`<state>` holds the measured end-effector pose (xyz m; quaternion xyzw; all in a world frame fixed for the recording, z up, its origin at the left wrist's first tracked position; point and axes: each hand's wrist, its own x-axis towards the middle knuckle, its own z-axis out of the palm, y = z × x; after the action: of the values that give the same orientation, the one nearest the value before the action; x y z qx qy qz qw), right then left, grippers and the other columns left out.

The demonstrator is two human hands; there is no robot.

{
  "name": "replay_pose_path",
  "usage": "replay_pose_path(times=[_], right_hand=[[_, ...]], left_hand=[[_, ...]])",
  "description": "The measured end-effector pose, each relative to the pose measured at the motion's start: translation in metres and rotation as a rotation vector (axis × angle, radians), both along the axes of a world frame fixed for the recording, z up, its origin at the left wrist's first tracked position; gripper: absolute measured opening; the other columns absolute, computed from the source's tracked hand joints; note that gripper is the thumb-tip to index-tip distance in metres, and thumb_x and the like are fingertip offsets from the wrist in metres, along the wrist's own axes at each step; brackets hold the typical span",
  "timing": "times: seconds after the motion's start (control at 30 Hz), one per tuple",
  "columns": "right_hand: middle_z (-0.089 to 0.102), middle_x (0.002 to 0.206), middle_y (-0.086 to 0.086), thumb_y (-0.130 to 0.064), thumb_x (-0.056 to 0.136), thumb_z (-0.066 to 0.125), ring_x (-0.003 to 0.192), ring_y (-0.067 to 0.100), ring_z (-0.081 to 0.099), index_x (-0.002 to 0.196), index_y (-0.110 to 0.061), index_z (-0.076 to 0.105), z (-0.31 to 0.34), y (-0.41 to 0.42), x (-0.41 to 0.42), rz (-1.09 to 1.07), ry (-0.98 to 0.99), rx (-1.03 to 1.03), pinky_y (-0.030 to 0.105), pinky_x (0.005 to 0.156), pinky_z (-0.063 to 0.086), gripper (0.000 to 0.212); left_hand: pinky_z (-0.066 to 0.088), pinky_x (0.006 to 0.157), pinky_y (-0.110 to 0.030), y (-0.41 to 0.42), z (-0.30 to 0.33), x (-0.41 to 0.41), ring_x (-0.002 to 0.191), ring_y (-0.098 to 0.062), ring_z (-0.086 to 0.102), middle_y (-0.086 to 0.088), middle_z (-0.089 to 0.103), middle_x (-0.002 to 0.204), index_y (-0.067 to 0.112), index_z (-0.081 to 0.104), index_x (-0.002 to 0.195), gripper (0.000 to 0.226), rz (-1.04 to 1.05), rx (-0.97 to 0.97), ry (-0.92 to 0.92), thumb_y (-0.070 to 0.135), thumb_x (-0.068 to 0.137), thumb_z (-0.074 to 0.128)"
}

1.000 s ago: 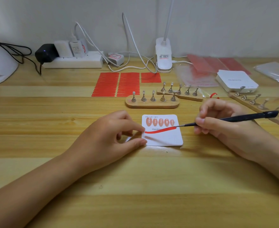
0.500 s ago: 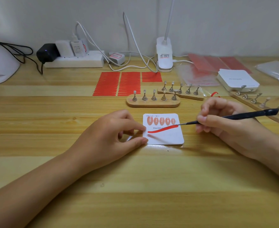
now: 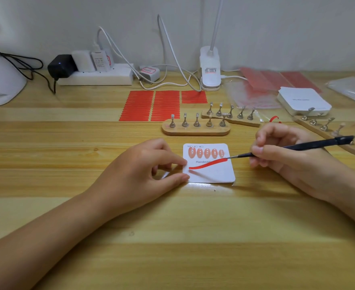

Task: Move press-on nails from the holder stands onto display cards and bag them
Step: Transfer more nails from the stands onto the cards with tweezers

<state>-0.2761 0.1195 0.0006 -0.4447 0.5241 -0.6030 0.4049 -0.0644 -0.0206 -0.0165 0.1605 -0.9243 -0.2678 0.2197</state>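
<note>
A white display card (image 3: 212,173) lies on the wooden desk with several pink press-on nails (image 3: 207,153) in a row along its top. My left hand (image 3: 145,174) pinches the card's left edge between thumb and forefinger. My right hand (image 3: 285,162) grips black tweezers (image 3: 293,147) whose tip holds one end of a red strip (image 3: 208,164) that curves across the card. Behind the card stand three wooden holder stands (image 3: 195,130), (image 3: 233,120), (image 3: 327,130) with metal pegs.
Sheets of red adhesive strips (image 3: 151,105) lie behind the stands. A stack of white cards (image 3: 304,101) and clear bags (image 3: 352,88) sit at the back right. A power strip (image 3: 95,76), cables and a white clip lamp (image 3: 210,70) line the wall.
The tweezers and the strip's right end have risen slightly toward the nails. My left hand stays on the card's edge.
</note>
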Motion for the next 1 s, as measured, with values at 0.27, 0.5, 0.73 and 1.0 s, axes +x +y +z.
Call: replay_pose_path(times=[0.27, 0.5, 0.73, 1.0], right_hand=[[0.059, 0.053, 0.003, -0.004, 0.063, 0.061, 0.052, 0.009, 0.059, 0.056, -0.025, 0.065, 0.0004, -0.0005, -0.0003, 0.000, 0.065, 0.017, 0.013, 0.051, 0.044, 0.023], [0.062, 0.055, 0.004, -0.008, 0.064, 0.063, 0.054, 0.010, 0.056, 0.057, -0.028, 0.065, 0.0007, -0.0003, -0.0006, 0.003, 0.121, 0.045, 0.014, 0.053, 0.044, 0.021], [0.062, 0.055, 0.004, -0.009, 0.064, 0.064, 0.057, 0.012, 0.056, 0.058, -0.028, 0.065, 0.0018, 0.0012, -0.0009, -0.009, 0.146, 0.054, 0.015, 0.054, 0.045, 0.020], [0.064, 0.056, 0.004, -0.010, 0.064, 0.067, 0.061, 0.016, 0.055, 0.060, -0.030, 0.065, 0.0046, 0.0047, -0.0009, -0.029, 0.208, 0.075, 0.014, 0.055, 0.046, 0.020]], left_hand=[[0.036, 0.056, -0.014, 0.0006, 0.0002, -0.0008, 0.067, 0.002, 0.047, 0.015, 0.055, 0.078, 0.025, 0.073, 0.094, 0.028, 0.013, -0.011, -0.004, 0.041, 0.073, 0.065], [0.036, 0.056, -0.014, 0.0003, 0.0001, 0.0002, 0.066, 0.000, 0.046, 0.015, 0.054, 0.079, 0.026, 0.073, 0.096, 0.028, 0.010, -0.023, -0.012, 0.041, 0.073, 0.065], [0.035, 0.055, -0.015, 0.0015, 0.0017, -0.0018, 0.064, -0.003, 0.046, 0.012, 0.055, 0.080, 0.025, 0.072, 0.101, 0.024, -0.063, -0.047, -0.015, 0.035, 0.081, 0.065], [0.035, 0.053, -0.021, 0.0024, 0.0021, -0.0020, 0.060, -0.013, 0.049, 0.007, 0.055, 0.078, 0.023, 0.074, 0.096, 0.021, -0.078, -0.128, -0.035, 0.028, 0.080, 0.062]])
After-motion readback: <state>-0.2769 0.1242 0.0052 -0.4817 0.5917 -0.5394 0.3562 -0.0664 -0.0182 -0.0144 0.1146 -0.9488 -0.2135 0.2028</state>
